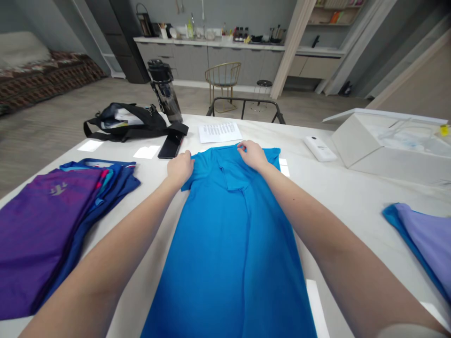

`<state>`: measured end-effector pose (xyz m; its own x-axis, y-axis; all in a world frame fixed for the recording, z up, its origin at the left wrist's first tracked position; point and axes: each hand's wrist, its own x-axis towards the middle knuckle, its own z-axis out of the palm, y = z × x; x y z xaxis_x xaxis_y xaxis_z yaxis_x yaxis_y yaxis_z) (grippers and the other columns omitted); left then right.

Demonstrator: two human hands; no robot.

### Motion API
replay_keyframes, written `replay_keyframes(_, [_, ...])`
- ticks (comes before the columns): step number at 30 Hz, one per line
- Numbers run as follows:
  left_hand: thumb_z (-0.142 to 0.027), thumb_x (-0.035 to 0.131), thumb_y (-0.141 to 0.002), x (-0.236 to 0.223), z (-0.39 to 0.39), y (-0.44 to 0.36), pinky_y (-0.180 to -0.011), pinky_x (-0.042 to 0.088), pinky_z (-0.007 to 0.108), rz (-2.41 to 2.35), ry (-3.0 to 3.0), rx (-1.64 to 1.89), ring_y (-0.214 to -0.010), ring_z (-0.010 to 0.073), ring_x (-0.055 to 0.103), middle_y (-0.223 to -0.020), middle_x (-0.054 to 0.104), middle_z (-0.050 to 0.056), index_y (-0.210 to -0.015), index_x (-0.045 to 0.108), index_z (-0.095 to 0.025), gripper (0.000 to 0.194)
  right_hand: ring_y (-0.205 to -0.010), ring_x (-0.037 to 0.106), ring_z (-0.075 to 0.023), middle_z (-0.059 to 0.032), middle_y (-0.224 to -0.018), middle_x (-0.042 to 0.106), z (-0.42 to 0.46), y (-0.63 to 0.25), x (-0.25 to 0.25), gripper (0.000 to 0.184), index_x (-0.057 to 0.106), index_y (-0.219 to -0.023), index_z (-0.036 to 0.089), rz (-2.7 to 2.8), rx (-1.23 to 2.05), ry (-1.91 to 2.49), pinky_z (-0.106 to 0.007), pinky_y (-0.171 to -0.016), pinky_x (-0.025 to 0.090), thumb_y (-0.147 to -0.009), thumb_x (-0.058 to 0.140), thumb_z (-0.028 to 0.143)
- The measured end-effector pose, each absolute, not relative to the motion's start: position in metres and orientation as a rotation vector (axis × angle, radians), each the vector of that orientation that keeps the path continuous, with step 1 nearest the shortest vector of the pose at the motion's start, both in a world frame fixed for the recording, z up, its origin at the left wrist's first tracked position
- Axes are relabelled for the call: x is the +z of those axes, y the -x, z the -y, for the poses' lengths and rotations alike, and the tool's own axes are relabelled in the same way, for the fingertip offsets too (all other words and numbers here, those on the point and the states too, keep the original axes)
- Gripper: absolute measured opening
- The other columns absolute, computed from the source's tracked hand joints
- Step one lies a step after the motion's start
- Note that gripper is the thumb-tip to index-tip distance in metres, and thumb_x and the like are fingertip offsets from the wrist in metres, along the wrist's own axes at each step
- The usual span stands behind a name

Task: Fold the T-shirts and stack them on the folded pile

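Note:
A blue T-shirt (214,234) lies lengthwise on the white table in front of me, its far end at mid-table. One side is folded over, and a fold line runs down its length with a sleeve lying on top. My left hand (181,168) pinches the shirt's far left edge at the sleeve, fingers closed. At the far edge, toward the right, my right hand (252,154) has its thumb and fingertips together on the fabric near the collar. The shirt's near end runs out of view at the bottom.
Left are stacked folded shirts, a purple one (52,225) on top. Beyond lie a black bag (141,119), a phone (171,144), a bottle (165,89) and a printed sheet (220,132). Rightward are a white device (320,148), a white box (387,152) and lilac-and-blue cloth (428,239).

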<state>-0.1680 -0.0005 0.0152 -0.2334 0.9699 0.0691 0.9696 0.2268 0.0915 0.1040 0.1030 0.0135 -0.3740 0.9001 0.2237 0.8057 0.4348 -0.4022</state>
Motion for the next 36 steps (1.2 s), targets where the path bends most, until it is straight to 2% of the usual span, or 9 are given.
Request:
replay_keyframes(3, [-0.038, 0.041, -0.1, 0.016, 0.01, 0.189, -0.084, 0.052, 0.047, -2.502, -1.852, 0.084, -0.104, 0.0396, 0.069, -0.113, 0.07, 0.023, -0.123, 0.062, -0.015, 0.038, -0.101, 0.064, -0.0257, -0.0083, -0.112, 0.072, -0.112, -0.064, 0.009, 0.033, 0.067, -0.127, 0.023, 2.339, 0.42, 1.43, -0.035, -0.09, 0.048, -0.097, 0.056, 0.026])
replay_keyframes(7, [-0.031, 0.038, -0.1, 0.014, 0.014, 0.203, -0.084, 0.052, 0.049, -2.509, -1.865, 0.052, -0.106, 0.0413, 0.07, -0.112, 0.069, 0.026, -0.117, 0.065, -0.012, 0.037, -0.112, 0.064, -0.0287, -0.0112, -0.127, 0.069, -0.118, -0.032, 0.005, 0.04, 0.063, -0.137, 0.026, 2.412, 0.401, 1.494, -0.038, -0.094, 0.048, -0.098, 0.056, 0.025])
replay_keyframes(10, [-0.027, 0.039, -0.098, 0.012, 0.017, 0.207, -0.085, 0.052, 0.048, -2.531, -1.848, 0.075, -0.106, 0.0406, 0.07, -0.11, 0.069, 0.026, -0.116, 0.065, -0.01, 0.035, -0.115, 0.063, -0.0297, -0.0126, -0.13, 0.068, -0.119, -0.024, 0.004, 0.033, 0.068, -0.129, 0.025, 2.465, 0.339, 1.532, -0.039, -0.095, 0.048, -0.098, 0.055, 0.025])
replay_keyframes(16, [-0.028, 0.045, -0.093, 0.02, 0.022, 0.212, -0.086, 0.052, 0.048, -2.572, -1.798, 0.182, -0.106, 0.0399, 0.068, -0.111, 0.069, 0.023, -0.109, 0.068, -0.011, 0.032, -0.105, 0.065, -0.0291, -0.0131, -0.117, 0.072, -0.118, -0.021, 0.003, 0.025, 0.069, -0.114, 0.024, 2.477, 0.257, 1.555, -0.038, -0.087, 0.048, -0.1, 0.049, 0.025])
replay_keyframes(19, [-0.032, 0.05, -0.091, 0.04, 0.021, 0.211, -0.09, 0.05, 0.046, -2.488, -1.892, 0.444, -0.107, 0.0359, 0.066, -0.112, 0.068, 0.018, -0.095, 0.07, -0.016, 0.026, -0.101, 0.066, -0.0294, -0.0129, -0.112, 0.073, -0.116, -0.024, 0.005, 0.026, 0.066, -0.116, 0.025, 2.422, 0.257, 1.53, -0.038, -0.085, 0.048, -0.101, 0.045, 0.027])
replay_keyframes(21, [-0.031, 0.052, -0.091, 0.059, 0.019, 0.201, -0.091, 0.05, 0.042, -2.388, -1.899, 0.737, -0.103, 0.0308, 0.065, -0.104, 0.069, 0.012, -0.091, 0.068, -0.019, 0.02, -0.099, 0.065, -0.0288, -0.0123, -0.11, 0.073, -0.114, -0.03, 0.009, 0.027, 0.065, -0.117, 0.024, 2.359, 0.281, 1.488, -0.037, -0.084, 0.047, -0.101, 0.045, 0.028])
replay_keyframes(26, [-0.037, 0.053, -0.096, 0.102, 0.019, 0.128, -0.072, 0.05, 0.029, -1.788, -1.708, 1.284, -0.077, 0.0176, 0.062, -0.077, 0.063, 0.001, -0.095, 0.063, -0.02, 0.02, -0.091, 0.064, -0.0239, -0.008, -0.1, 0.074, -0.116, -0.073, 0.019, 0.024, 0.068, -0.112, 0.022, 2.202, 0.358, 1.405, -0.032, -0.082, 0.047, -0.096, 0.051, 0.028])
replay_keyframes(31, [-0.046, 0.057, -0.096, 0.106, 0.009, 0.055, -0.065, 0.049, 0.024, -1.179, -1.523, 1.016, -0.074, 0.0139, 0.065, -0.09, 0.07, 0.006, -0.112, 0.064, -0.019, 0.032, -0.082, 0.065, -0.0207, -0.0065, -0.089, 0.075, -0.109, -0.149, 0.025, 0.022, 0.074, -0.102, 0.018, 1.99, 0.426, 1.629, -0.029, -0.077, 0.047, -0.092, 0.059, 0.031])
replay_keyframes(36, [-0.024, 0.053, -0.094, 0.063, -0.029, 0.064, -0.074, 0.054, 0.03, -1.558, -1.705, 0.781, -0.083, 0.0188, 0.068, -0.103, 0.072, 0.009, -0.121, 0.067, -0.019, 0.031, -0.076, 0.067, -0.0193, -0.005, -0.08, 0.075, -0.068, -0.201, 0.027, 0.028, 0.077, -0.091, 0.018, 2.042, 0.628, 1.69, -0.026, -0.069, 0.047, -0.093, 0.059, 0.04])
